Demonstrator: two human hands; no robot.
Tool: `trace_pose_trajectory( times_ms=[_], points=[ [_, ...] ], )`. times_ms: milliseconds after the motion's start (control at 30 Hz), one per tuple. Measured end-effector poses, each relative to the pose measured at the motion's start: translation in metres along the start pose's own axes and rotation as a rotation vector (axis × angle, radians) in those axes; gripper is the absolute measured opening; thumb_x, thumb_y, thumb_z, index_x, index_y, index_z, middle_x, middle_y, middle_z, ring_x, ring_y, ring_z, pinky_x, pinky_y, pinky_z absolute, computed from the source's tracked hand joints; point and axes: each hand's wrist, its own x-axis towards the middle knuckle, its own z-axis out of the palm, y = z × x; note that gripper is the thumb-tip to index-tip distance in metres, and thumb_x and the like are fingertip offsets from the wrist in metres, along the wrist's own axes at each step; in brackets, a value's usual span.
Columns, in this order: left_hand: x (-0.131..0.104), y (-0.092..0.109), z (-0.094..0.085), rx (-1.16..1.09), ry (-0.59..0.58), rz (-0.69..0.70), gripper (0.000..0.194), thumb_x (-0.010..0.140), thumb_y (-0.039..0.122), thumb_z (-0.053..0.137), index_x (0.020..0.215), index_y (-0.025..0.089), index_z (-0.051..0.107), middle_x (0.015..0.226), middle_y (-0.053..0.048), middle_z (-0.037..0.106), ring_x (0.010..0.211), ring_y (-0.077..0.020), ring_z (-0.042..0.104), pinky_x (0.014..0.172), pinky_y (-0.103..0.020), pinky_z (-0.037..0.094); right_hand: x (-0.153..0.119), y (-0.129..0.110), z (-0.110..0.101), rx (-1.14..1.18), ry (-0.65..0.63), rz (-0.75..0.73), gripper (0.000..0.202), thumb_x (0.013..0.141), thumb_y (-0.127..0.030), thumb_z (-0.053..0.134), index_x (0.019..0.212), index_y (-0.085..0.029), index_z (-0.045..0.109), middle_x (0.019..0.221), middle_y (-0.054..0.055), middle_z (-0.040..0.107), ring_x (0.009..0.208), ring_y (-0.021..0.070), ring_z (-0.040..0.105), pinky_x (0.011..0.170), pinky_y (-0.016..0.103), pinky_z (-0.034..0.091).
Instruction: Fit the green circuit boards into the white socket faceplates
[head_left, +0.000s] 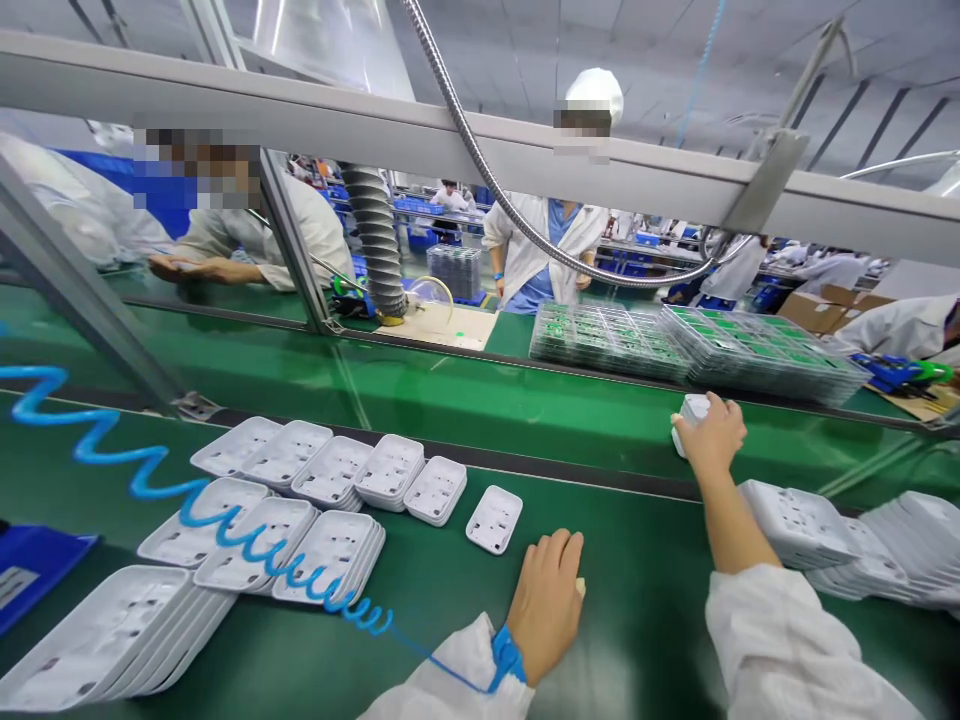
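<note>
My left hand (pixel 547 600), with a blue strap at the wrist, rests palm down on the green bench; its fingers lie together and nothing shows in them. Just beyond it on its left, a single white plastic cover (pixel 494 519) lies flat. My right hand (pixel 715 432) is reached out over the green belt (pixel 525 420), fingers closed round a small white case (pixel 694 410). Stacked white covers (pixel 330 550) stand in rows on the bench's left part. More white covers (pixel 799 520) are stacked at the right, beside my right forearm.
A coiled blue cord (pixel 150 470) crosses the left stacks to my left wrist. Clear trays of green boards (pixel 750 345) stand beyond the belt. A metal frame bar (pixel 375 110) and a flexible hose hang overhead. People in white coats are across the line.
</note>
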Motion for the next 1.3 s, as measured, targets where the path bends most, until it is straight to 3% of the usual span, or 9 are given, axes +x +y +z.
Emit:
trace_pose_trajectory(
  times_ms=[167, 367, 500, 633, 800, 933, 1033, 1133, 1300],
  points=[
    [0.003, -0.001, 0.001, -0.008, -0.029, -0.031, 0.045, 0.084, 0.019, 0.040, 0.129, 0.023, 0.034, 0.124, -0.007, 0.045, 0.103, -0.0226, 0.042, 0.090, -0.038, 0.034, 0.007, 0.025, 0.027, -0.109, -0.005, 0.119, 0.073, 0.064, -0.044, 0.064, 0.129, -0.024, 0.038, 0.134, 0.018, 0.029, 0.113, 0.0411, 0.038, 0.087, 0.054, 0.034],
    [0.005, 0.001, -0.003, -0.029, -0.080, -0.066, 0.044, 0.084, 0.020, 0.040, 0.128, 0.024, 0.037, 0.123, -0.006, 0.046, 0.103, -0.0228, 0.042, 0.091, -0.038, 0.033, -0.002, 0.037, 0.052, -0.158, -0.059, 0.038, 0.071, 0.066, -0.040, 0.063, 0.128, -0.018, 0.038, 0.124, 0.020, 0.039, 0.101, 0.0341, 0.050, 0.083, 0.044, 0.038],
    [0.007, 0.004, -0.008, -0.073, -0.088, -0.082, 0.044, 0.083, 0.018, 0.040, 0.127, 0.023, 0.039, 0.123, -0.006, 0.047, 0.103, -0.0237, 0.042, 0.091, -0.039, 0.033, -0.001, 0.031, 0.051, -0.151, -0.058, -0.001, 0.067, 0.065, -0.037, 0.063, 0.125, -0.019, 0.040, 0.116, 0.017, 0.045, 0.101, 0.0316, 0.049, 0.083, 0.041, 0.037],
    [0.005, 0.003, -0.006, -0.146, -0.059, -0.069, 0.046, 0.081, 0.016, 0.040, 0.127, 0.022, 0.040, 0.122, -0.008, 0.048, 0.104, -0.0251, 0.043, 0.091, -0.041, 0.033, -0.013, 0.010, 0.030, 0.009, -0.020, -0.078, 0.066, 0.066, -0.037, 0.062, 0.124, -0.015, 0.040, 0.117, 0.017, 0.046, 0.110, 0.0308, 0.043, 0.087, 0.039, 0.036],
    [0.004, -0.003, -0.007, -0.440, 0.105, -0.037, 0.048, 0.084, 0.023, 0.042, 0.131, 0.020, 0.034, 0.128, -0.011, 0.043, 0.114, -0.0256, 0.040, 0.097, -0.042, 0.032, -0.085, -0.027, -0.019, 0.329, -0.256, -0.322, 0.060, 0.069, -0.040, 0.059, 0.121, -0.018, 0.040, 0.117, 0.012, 0.047, 0.104, 0.0259, 0.048, 0.087, 0.037, 0.040],
    [0.000, -0.009, -0.037, -0.908, 0.270, -0.296, 0.047, 0.089, 0.035, 0.039, 0.133, 0.022, 0.030, 0.132, -0.011, 0.040, 0.114, -0.0218, 0.043, 0.094, -0.037, 0.036, -0.169, -0.032, -0.052, 0.454, -0.531, -0.572, 0.052, 0.073, -0.038, 0.057, 0.120, -0.023, 0.040, 0.121, 0.010, 0.044, 0.111, 0.0258, 0.047, 0.092, 0.041, 0.040],
    [-0.016, -0.013, -0.062, -1.261, 0.116, -0.462, 0.045, 0.084, 0.038, 0.048, 0.126, 0.023, 0.040, 0.122, -0.008, 0.049, 0.107, -0.0202, 0.048, 0.088, -0.033, 0.037, -0.217, -0.028, -0.067, 0.491, -0.788, -0.793, 0.051, 0.076, -0.034, 0.057, 0.122, -0.024, 0.039, 0.133, 0.012, 0.035, 0.121, 0.0265, 0.041, 0.095, 0.040, 0.039],
    [-0.043, -0.016, -0.074, -1.503, -0.089, -0.557, 0.040, 0.068, 0.026, 0.065, 0.106, 0.018, 0.054, 0.089, -0.002, 0.059, 0.081, -0.0159, 0.054, 0.071, -0.027, 0.038, -0.245, -0.033, -0.075, 0.536, -0.992, -0.927, 0.051, 0.077, -0.033, 0.056, 0.125, -0.025, 0.040, 0.137, 0.012, 0.032, 0.124, 0.0265, 0.040, 0.094, 0.038, 0.042],
    [-0.089, -0.018, -0.086, -1.670, 0.056, -0.636, 0.031, 0.056, 0.009, 0.061, 0.086, 0.015, 0.057, 0.078, -0.002, 0.062, 0.075, -0.0159, 0.058, 0.067, -0.025, 0.040, -0.258, -0.062, -0.084, 0.658, -1.094, -0.983, 0.074, 0.076, -0.039, 0.059, 0.139, -0.026, 0.022, 0.142, 0.012, 0.030, 0.126, 0.0280, 0.037, 0.098, 0.041, 0.040]
  ],
)
